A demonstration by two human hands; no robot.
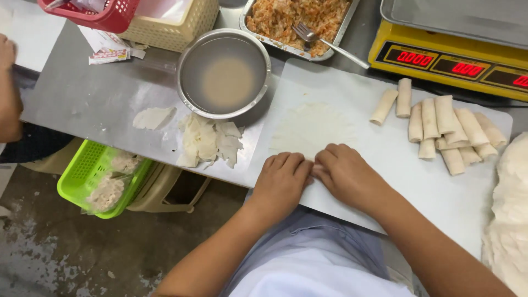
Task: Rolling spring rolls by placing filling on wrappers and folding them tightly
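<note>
A thin pale wrapper sheet lies flat on the white cutting board. My left hand and my right hand rest side by side on the wrapper's near edge, fingers curled down over it and pinching it. What lies under the fingers is hidden. Several rolled spring rolls are piled on the board to the right. A metal tray of shredded orange filling with a fork in it stands at the far edge.
A steel bowl of cloudy liquid stands left of the board, with torn wrapper scraps below it. A yellow scale sits far right. A stack of wrappers lies at right. Baskets and another person's arm are at left.
</note>
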